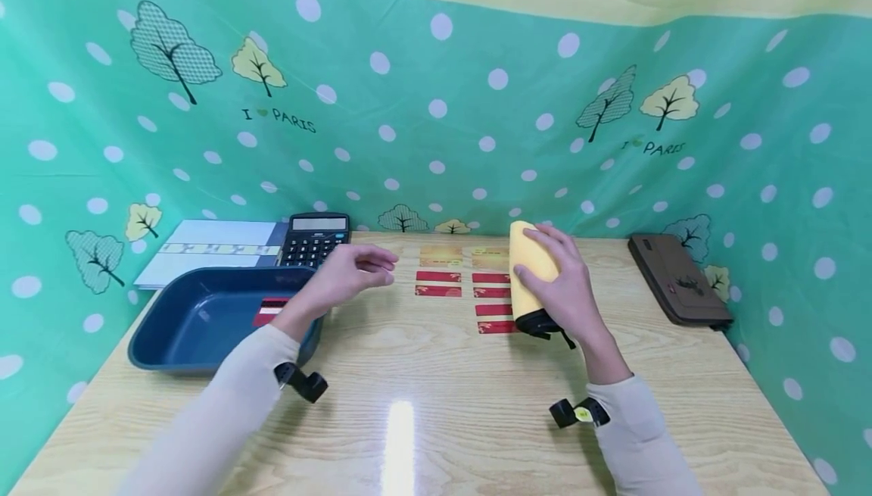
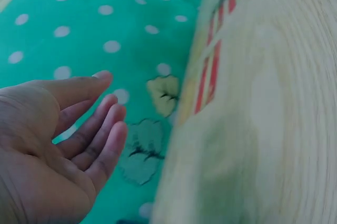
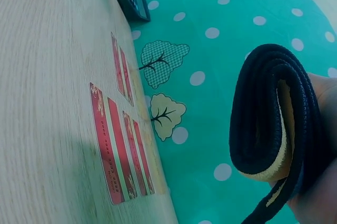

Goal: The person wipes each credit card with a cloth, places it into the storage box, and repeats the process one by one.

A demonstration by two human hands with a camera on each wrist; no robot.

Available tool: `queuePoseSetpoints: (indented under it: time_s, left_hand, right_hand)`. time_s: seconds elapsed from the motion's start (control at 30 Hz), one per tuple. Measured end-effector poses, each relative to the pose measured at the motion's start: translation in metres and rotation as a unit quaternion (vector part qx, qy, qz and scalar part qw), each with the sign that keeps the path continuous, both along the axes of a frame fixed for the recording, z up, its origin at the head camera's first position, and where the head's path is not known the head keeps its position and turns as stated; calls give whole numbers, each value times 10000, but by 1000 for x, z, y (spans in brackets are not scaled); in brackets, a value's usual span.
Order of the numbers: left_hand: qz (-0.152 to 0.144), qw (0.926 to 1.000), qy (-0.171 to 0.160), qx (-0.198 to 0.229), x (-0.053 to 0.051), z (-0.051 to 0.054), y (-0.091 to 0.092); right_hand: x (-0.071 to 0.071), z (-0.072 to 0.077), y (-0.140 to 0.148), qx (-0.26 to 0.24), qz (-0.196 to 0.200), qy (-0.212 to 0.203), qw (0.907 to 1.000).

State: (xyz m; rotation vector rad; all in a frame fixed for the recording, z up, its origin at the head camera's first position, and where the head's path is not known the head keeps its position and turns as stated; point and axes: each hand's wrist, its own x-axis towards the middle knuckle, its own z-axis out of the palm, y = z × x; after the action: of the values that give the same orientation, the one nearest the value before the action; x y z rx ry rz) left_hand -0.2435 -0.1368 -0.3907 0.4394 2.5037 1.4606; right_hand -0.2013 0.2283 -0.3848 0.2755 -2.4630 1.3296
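Observation:
My right hand (image 1: pixel 568 284) grips a rolled-up yellow cloth (image 1: pixel 526 272) with black edging, holding it above the table. In the right wrist view the end of the roll (image 3: pixel 263 108) shows its dark folded layers, with a strap hanging below. Beside the cloth lie several red and gold cards (image 1: pixel 493 292) in two columns, partly hidden by the roll in the head view. Over the right end of a dark blue basin (image 1: pixel 204 329) hovers my left hand (image 1: pixel 347 276), its fingers loosely bent and nothing in them.
A striped red card (image 1: pixel 269 312) lies in the basin. Behind it are a black calculator (image 1: pixel 316 238) and a white-and-blue folder (image 1: pixel 218 242). At the right edge sits a brown zipped case (image 1: pixel 681 279). A green dotted curtain (image 1: pixel 436 132) encloses the wooden table (image 1: pixel 463 420).

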Motion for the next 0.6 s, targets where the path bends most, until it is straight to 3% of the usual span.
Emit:
queuePoseSetpoints:
  time_s: [0.17,0.33,0.5,0.6]
  left_hand:
    - [-186,9997,7,-163,-16,-15,24]
    - [-3,9988,-165,-466,-27,-29,37]
    - [225,9968,-602,-481,-36,-41,45]
    - [301,9960,-702,-457,-39,-44,49]
  right_hand:
    - [0,1,1,23,19,-53,10000]
    - [1,1,0,23,19,-89,10000]
    - [1,1,-1,45,45,-130,9999]
    - [1,1,-1,57,46,-127,9999]
